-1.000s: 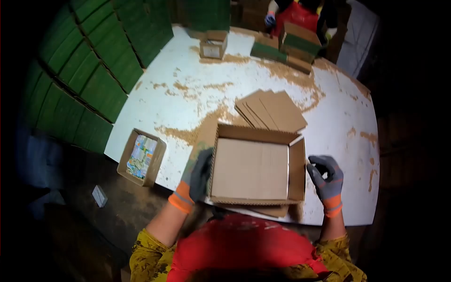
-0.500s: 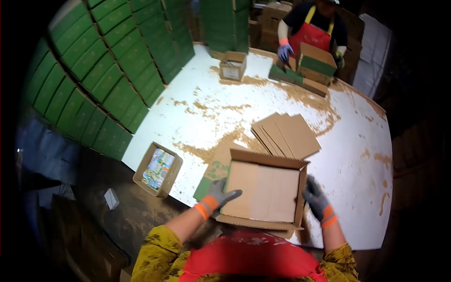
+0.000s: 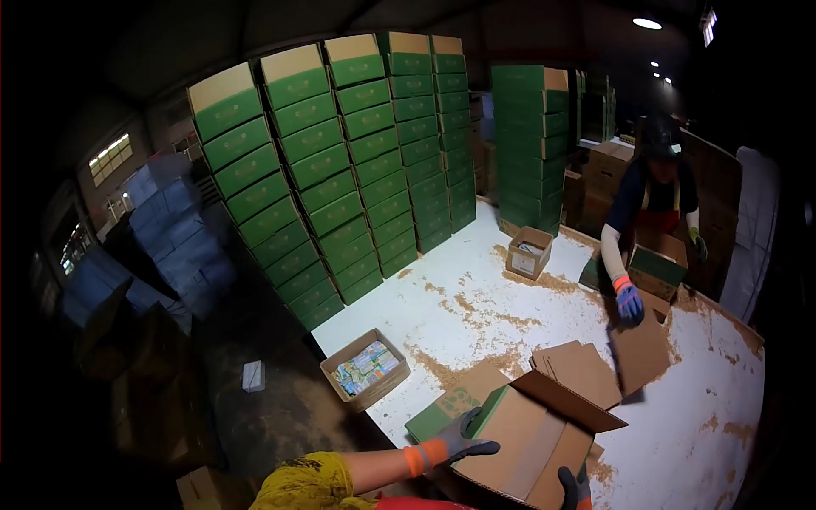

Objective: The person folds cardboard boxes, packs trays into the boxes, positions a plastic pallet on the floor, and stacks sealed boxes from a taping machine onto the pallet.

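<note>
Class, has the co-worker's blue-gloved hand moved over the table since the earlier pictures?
Yes: toward the camera. The blue-gloved hand now reaches nearer than the labelled carton; before, it did not.

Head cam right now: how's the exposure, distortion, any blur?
Head view: white tabletop bright, surroundings dark; ceiling lamp blown out. Head view: strong wide-angle distortion, green box columns splaying, black corners. Head view: bluish stack soft, motion or focus unclear; right hand and carton cropped at bottom.
</note>
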Demonstrator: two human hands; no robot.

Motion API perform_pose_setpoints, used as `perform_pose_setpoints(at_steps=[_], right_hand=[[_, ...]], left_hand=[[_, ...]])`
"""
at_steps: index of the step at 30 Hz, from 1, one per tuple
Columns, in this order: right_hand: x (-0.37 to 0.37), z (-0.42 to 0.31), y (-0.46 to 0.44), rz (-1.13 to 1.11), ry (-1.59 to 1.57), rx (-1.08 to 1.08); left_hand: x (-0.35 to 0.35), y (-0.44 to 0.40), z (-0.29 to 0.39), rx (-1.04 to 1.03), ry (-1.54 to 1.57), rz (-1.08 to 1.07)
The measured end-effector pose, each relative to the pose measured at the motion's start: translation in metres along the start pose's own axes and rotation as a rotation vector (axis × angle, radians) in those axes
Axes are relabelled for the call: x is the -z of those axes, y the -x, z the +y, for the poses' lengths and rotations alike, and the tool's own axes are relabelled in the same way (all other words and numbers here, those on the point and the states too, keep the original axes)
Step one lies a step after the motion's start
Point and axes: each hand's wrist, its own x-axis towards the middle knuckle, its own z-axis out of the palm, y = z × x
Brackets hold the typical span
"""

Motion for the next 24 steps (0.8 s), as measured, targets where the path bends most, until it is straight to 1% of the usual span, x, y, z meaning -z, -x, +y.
perform_pose_setpoints(at_steps=[2, 3, 4, 5, 6, 7, 8, 9, 10, 11, 13, 14, 15, 16, 18, 19, 20, 21, 23, 24], right_hand=[[-0.005, 0.005, -0.011, -0.365, -0.425, 0.17], [-0.024, -0.017, 0.005, -0.067, -0.265, 0.068], [-0.043, -0.04, 0.022, 0.237, -0.108, -0.1], [-0.062, -0.062, 0.038, 0.491, -0.015, -0.279], [-0.07, -0.065, 0.038, 0.557, -0.064, -0.323], [-0.055, -0.054, 0.042, 0.58, -0.155, -0.306], [-0.052, -0.05, 0.04, 0.611, -0.313, -0.274], [-0.059, -0.046, 0.033, 0.612, -0.329, -0.231], [-0.059, -0.042, 0.03, 0.616, -0.34, -0.196], [-0.059, -0.036, 0.025, 0.613, -0.349, -0.154], [-0.058, -0.031, 0.016, 0.644, -0.345, -0.113], [-0.037, -0.022, 0.023, 0.662, -0.437, -0.127], [-0.034, -0.019, 0.023, 0.67, -0.436, -0.119], [-0.035, -0.015, 0.019, 0.671, -0.428, -0.118], [-0.044, -0.005, 0.007, 0.66, -0.4, -0.12], [-0.049, 0.003, -0.001, 0.661, -0.393, -0.123], [-0.057, 0.011, -0.01, 0.66, -0.388, -0.128], [-0.065, 0.023, -0.019, 0.663, -0.382, -0.129], [-0.083, 0.049, -0.042, 0.659, -0.377, -0.138], [-0.094, 0.062, -0.054, 0.653, -0.38, -0.143]], left_hand=[[0.001, 0.003, 0.0, -0.039, 0.108, -0.018], [0.0, 0.002, -0.005, -0.056, 0.112, -0.013], [0.001, 0.009, 0.008, -0.078, 0.112, -0.006], [0.007, 0.021, 0.021, 0.032, 0.1, -0.014], [0.009, 0.014, -0.005, -0.182, 0.184, -0.057], [0.017, 0.013, -0.012, -0.23, 0.249, -0.048], [0.025, 0.011, -0.019, -0.278, 0.314, -0.041], [0.03, 0.019, -0.005, -0.195, 0.561, -0.001], [0.032, 0.02, -0.007, -0.136, 0.479, 0.124], [0.038, 0.019, -0.025, -0.255, 0.467, 0.2], [0.062, 0.027, -0.035, -0.247, 0.295, 0.254], [0.078, 0.027, -0.046, -0.242, 0.21, 0.323], [0.094, 0.026, -0.06, -0.233, 0.126, 0.389], [0.11, 0.023, -0.072, -0.233, 0.22, 0.453], [0.153, 0.011, -0.11, -0.244, 0.263, 0.601], [0.179, 0.003, -0.137, -0.227, 0.147, 0.676], [0.203, -0.004, -0.157, -0.167, 0.248, 0.725], [0.234, -0.014, -0.189, -0.099, 0.309, 0.705], [0.281, -0.033, -0.243, -0.143, 0.197, 0.842], [0.303, -0.04, -0.264, -0.067, 0.053, 0.843]])
